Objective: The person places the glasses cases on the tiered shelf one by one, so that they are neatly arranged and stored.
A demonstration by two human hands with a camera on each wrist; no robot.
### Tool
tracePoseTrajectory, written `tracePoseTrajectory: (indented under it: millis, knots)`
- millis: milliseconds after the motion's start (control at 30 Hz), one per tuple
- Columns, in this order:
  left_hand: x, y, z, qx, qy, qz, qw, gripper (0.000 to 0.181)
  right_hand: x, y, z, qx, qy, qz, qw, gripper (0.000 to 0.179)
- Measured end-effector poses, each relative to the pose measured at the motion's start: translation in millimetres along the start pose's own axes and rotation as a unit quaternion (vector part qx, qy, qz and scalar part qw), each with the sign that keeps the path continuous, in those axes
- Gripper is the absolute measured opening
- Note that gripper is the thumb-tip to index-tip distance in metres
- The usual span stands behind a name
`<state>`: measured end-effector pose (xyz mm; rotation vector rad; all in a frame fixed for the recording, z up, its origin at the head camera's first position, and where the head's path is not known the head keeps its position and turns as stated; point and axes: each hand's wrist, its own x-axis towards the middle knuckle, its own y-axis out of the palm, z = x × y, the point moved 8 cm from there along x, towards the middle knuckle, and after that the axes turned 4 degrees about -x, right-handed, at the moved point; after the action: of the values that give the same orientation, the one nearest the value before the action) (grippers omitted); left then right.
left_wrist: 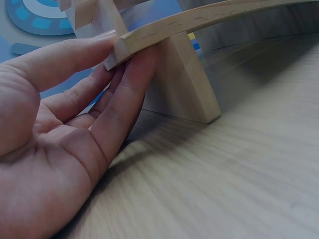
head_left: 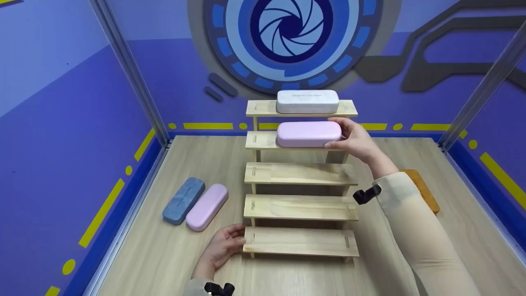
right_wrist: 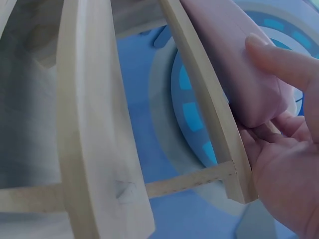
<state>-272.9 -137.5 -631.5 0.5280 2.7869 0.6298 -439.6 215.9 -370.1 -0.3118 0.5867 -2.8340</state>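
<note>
The head view is bright and fairly sharp; both wrist views are dimmer and softer. Shadow darkens the table [left_wrist: 219, 179] beneath the left hand [left_wrist: 67, 134]. Left of the right hand [right_wrist: 289, 159], the stand [right_wrist: 97, 124] bows with lens distortion.

Five cases [head_left: 308, 102], one wooden rack [head_left: 302, 209]
Two pink cases [head_left: 308, 135] [head_left: 207, 207], one white case [head_left: 307, 103], one blue case [head_left: 183, 201] and one orange case [head_left: 426, 193], partly hidden; five tiers [head_left: 302, 173] on the rack; one bench [head_left: 296, 279], two metal corner posts [head_left: 127, 61] [head_left: 487, 90] and two small black wrist-worn devices [head_left: 367, 194] [head_left: 220, 289].
</note>
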Motion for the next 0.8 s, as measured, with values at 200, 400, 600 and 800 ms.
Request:
tracePoseTrajectory:
  millis: [200, 400, 600, 800]
  knots:
    - [0.1, 1.4, -0.8, 0.0, 0.0, 0.003, 1.0, 0.036, 1.6, 2.0, 0.8, -0.035, 0.009, 0.015, 0.9992, 0.081]
    - [-0.4, 0.7, -0.1, -0.004, -0.003, 0.0, 1.0, 0.038, 2.0, 4.0, -1.0, -0.052, 0.018, 0.027, 0.9981, 0.084]
    - [0.0, -0.5, 0.7, -0.002, -0.004, -0.003, 1.0, 0.044, 2.6, 5.5, -1.4, -0.066, 0.024, 0.034, 0.997, 0.086]
    - [0.2, -0.9, 1.1, -0.004, -0.006, -0.005, 1.0, 0.042, 2.0, 6.2, -0.3, -0.067, 0.025, 0.042, 0.9965, 0.085]
